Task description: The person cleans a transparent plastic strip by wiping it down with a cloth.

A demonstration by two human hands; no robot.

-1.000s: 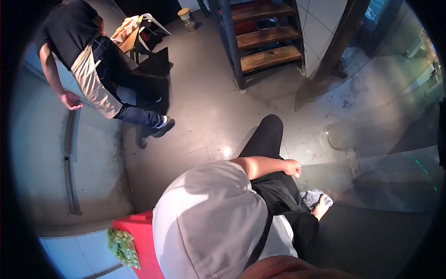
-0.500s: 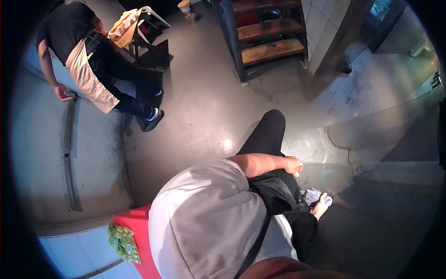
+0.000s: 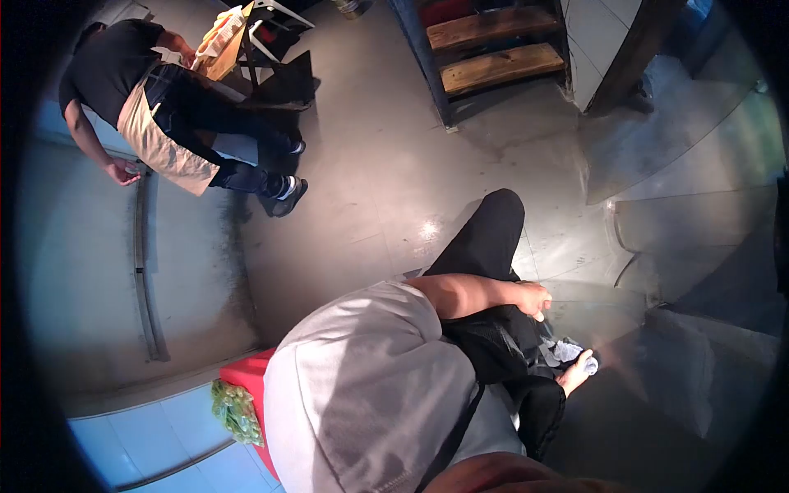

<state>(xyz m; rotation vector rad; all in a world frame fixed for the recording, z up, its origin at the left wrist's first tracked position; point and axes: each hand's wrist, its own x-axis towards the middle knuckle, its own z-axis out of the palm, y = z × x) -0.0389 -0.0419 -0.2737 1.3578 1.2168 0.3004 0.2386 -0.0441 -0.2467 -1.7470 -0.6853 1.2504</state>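
My left hand (image 3: 534,299) is closed in front of my bent knee, at the end of a bare forearm. Whatever its fingers hold, if anything, is too small to make out; a thin dark shape shows just below it. Lower and further right, my right hand (image 3: 577,375) is closed around a crumpled whitish-grey cloth (image 3: 567,352). That cloth spreads between the two hands, over my dark trousers (image 3: 485,234). My grey shirt (image 3: 370,370) fills the lower middle and hides part of my lap.
A person (image 3: 123,74) in a beige apron bends over a wooden stand (image 3: 234,49) at upper left. Wooden steps (image 3: 501,70) stand at the top. Behind me are a red surface (image 3: 251,378) and a green bag (image 3: 236,411). The right side looks hazy.
The whole view has shifted, so most things sit further right and the steps higher. Both hands stay close together, with the crumpled cloth still in my right hand. The other person's free arm has moved slightly.
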